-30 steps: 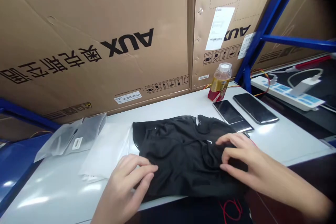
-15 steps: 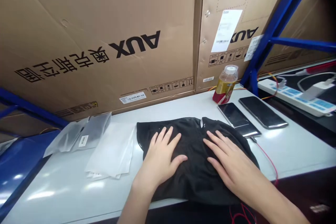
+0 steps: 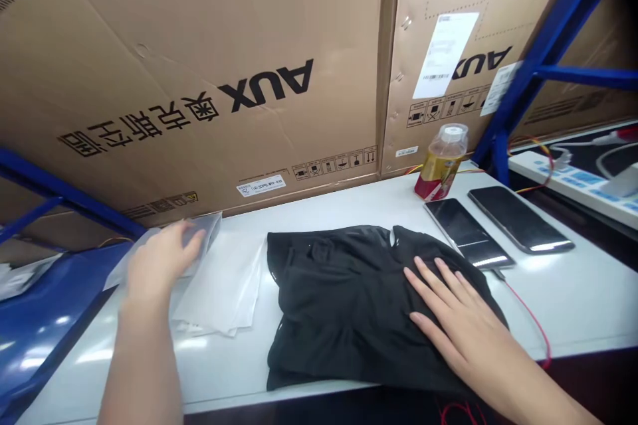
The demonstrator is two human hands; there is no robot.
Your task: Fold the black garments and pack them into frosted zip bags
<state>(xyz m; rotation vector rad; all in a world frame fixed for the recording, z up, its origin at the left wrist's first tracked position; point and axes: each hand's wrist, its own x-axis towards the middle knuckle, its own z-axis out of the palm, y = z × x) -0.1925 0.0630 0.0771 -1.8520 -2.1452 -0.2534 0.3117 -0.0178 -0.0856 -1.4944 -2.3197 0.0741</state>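
Note:
A folded black garment [image 3: 343,305] lies spread on the white table, with a small light gap at its upper edge. On its right part my right hand [image 3: 453,312] rests flat, fingers stretched out. My left hand [image 3: 162,255] is off the garment, over the frosted plastic bags [image 3: 211,227] at the left. Its thumb stands apart from the fingers, some of which are hidden, and I see nothing held. Whether it touches the bags is unclear. Between that hand and the garment lies a stack of thin whitish bags [image 3: 224,282].
Large AUX cartons [image 3: 209,26] stand behind the table [image 3: 319,202]. To the right are a drink bottle [image 3: 439,163], a phone [image 3: 468,232] with a red cable [image 3: 531,319], another phone [image 3: 521,218] and a power strip [image 3: 578,179]. Blue metal posts [image 3: 541,60] flank the table.
My left hand has lifted off the black garment and moved left to the frosted bags. My right hand has stayed on the garment. The view has shifted slightly.

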